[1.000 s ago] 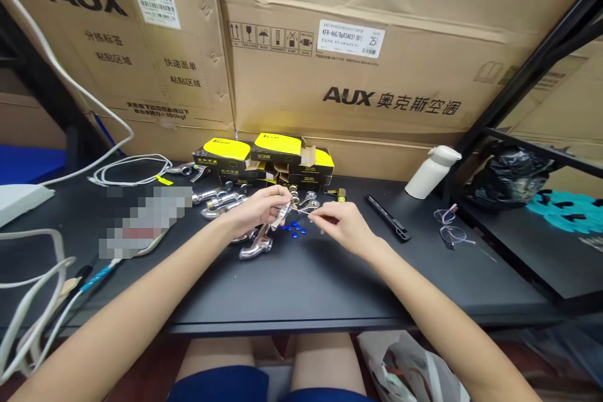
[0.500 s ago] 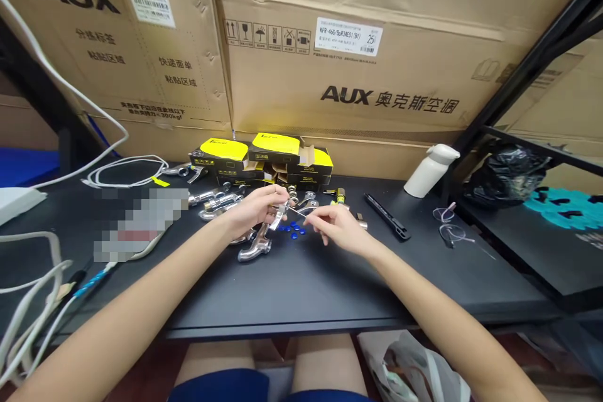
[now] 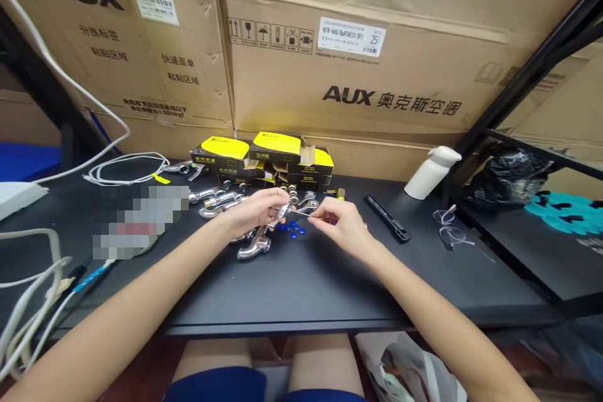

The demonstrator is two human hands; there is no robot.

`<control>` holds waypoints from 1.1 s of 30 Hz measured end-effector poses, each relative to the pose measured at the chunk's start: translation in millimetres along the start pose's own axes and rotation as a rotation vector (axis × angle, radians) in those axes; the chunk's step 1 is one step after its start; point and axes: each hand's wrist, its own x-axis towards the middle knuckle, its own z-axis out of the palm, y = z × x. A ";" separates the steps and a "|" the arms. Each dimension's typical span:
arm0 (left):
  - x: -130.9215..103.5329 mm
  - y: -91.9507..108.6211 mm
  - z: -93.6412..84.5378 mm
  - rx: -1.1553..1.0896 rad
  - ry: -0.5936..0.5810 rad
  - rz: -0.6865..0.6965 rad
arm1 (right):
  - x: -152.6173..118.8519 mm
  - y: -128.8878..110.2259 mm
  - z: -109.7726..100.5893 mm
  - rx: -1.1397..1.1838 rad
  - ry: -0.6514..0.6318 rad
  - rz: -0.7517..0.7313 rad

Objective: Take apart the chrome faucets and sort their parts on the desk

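Observation:
My left hand (image 3: 258, 212) is closed around a shiny chrome faucet handle (image 3: 279, 216), held just above the table. A thin metal rod (image 3: 300, 213) is pinched between the fingers of my right hand (image 3: 340, 223). Its far end reaches the handle; the exact point of contact is too small to make out. Below and between the hands lie several small blue caps (image 3: 294, 235). A curved chrome faucet spout (image 3: 255, 250) rests on the table under my left hand. More chrome faucet parts (image 3: 218, 201) lie behind and to its left.
Black-and-yellow boxes (image 3: 276, 146) are stacked at the back, before large cardboard boxes (image 3: 396, 75). On the right are a black utility knife (image 3: 387, 218), a white bottle (image 3: 431, 174) and eyeglasses (image 3: 453, 235). White cables (image 3: 127, 166) and a blurred-out item (image 3: 144, 223) lie on the left.
My right hand has turned slightly and shifted a little, still pinching the rod. The handle in my left hand has tilted slightly. The whole view has moved a little.

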 end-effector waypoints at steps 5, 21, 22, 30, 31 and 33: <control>-1.0 2.2 1.2 0.004 0.029 -0.008 | 0.6 1.1 -1.3 0.021 -0.027 0.014; 3.0 0.1 -2.2 0.045 0.215 0.049 | 7.2 21.0 -12.3 0.200 -0.126 0.189; 2.6 -0.7 -1.7 0.087 0.212 0.035 | 6.8 20.9 -11.4 0.202 -0.132 0.189; -9.9 3.3 7.0 0.414 -0.062 -0.037 | 5.9 15.9 -7.5 0.251 -0.161 0.213; -10.7 3.6 7.9 0.428 -0.080 -0.034 | 5.9 15.3 -7.5 0.258 -0.165 0.218; -10.9 3.6 9.5 0.455 -0.067 -0.020 | 5.8 14.4 -7.5 0.270 -0.172 0.221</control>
